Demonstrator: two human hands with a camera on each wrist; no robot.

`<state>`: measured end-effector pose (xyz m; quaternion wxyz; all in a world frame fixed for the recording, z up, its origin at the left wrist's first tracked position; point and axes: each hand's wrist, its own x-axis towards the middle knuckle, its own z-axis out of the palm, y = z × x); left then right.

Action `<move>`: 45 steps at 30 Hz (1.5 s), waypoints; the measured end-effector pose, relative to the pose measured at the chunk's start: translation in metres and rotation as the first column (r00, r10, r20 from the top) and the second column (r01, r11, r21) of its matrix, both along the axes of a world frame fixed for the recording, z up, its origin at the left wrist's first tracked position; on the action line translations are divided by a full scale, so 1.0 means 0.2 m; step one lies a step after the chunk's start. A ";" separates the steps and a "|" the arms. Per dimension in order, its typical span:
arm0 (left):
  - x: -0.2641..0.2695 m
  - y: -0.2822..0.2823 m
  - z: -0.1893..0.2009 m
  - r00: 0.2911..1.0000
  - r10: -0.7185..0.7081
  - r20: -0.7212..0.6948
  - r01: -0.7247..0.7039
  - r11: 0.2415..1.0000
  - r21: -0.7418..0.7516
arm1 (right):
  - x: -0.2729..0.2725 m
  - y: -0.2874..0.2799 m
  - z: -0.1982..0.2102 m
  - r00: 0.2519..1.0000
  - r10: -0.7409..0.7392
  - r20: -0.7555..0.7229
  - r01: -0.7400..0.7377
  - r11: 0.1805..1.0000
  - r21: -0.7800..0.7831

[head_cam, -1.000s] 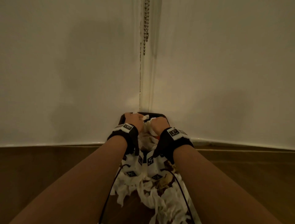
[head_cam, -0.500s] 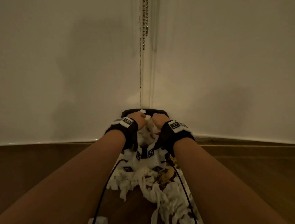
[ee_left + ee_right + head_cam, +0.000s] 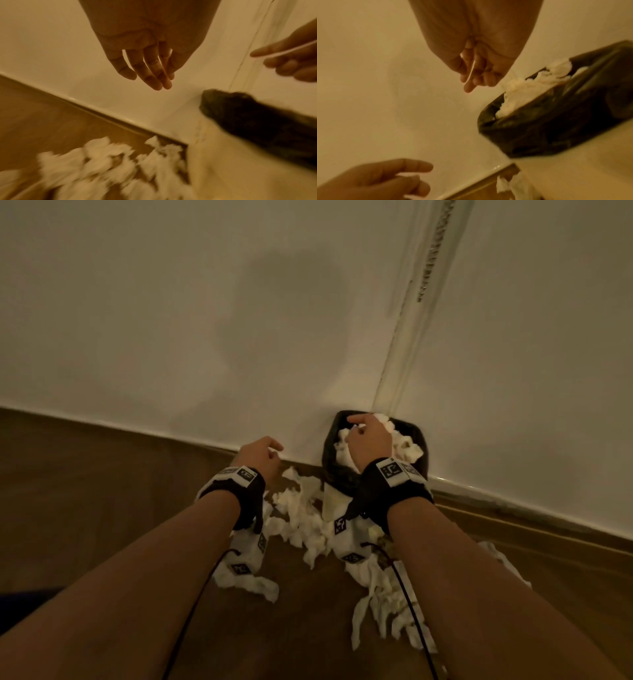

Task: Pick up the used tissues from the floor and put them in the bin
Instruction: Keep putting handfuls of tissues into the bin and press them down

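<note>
Tissues (image 3: 301, 518) scattered on floor (image 3: 102, 508) beside bin (image 3: 334, 467) (already brimming). Light, soft, tear-prone: bunch, grab mid-clump. Left hand (image 3: 260, 455) open, empty; right hand (image 3: 368, 440) curled over bin, grip unclear.

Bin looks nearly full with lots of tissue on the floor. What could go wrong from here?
1. The bin is already heaped to its rim with tissues; more may spill back out.
2. The cables trail across the floor tissues and could drag them.
3. The right hand pressing the heap could tip the bin.
</note>
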<state>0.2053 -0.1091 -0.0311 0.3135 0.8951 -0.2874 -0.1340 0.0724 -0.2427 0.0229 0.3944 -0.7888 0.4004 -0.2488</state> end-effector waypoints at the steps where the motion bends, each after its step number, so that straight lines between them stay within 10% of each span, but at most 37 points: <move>1: 0.02 0.08 -0.05 1.000 0.002 0.002 -0.002 0.998 0.063 | 0.03 0.06 -0.02 0.998 0.056 -0.005 -0.056 0.998 0.016; 12: 0.09 0.71 -0.48 0.997 0.073 -0.021 -0.053 0.869 0.491 | 0.29 0.55 -0.61 0.738 0.546 -0.396 -0.419 0.831 0.365; 21: 0.13 0.82 -0.70 0.983 0.172 -0.065 -0.109 0.831 0.546 | 0.25 0.68 -0.91 0.140 0.609 -0.780 -0.745 0.584 0.322; 26: 0.13 0.81 -0.81 0.992 0.093 -0.081 -0.024 0.791 0.611 | 0.28 0.76 -0.90 -0.070 0.570 -0.818 -0.820 0.434 0.373; 35: 0.17 0.80 -0.89 0.955 0.288 -0.069 -0.212 0.827 0.520 | 0.30 0.83 -0.99 -0.041 0.625 -0.780 -0.791 0.457 0.408; 45: 0.24 0.82 -0.87 0.970 0.191 -0.152 -0.065 0.802 0.594 | 0.34 0.85 -0.98 0.028 0.592 -0.805 -0.855 0.432 0.288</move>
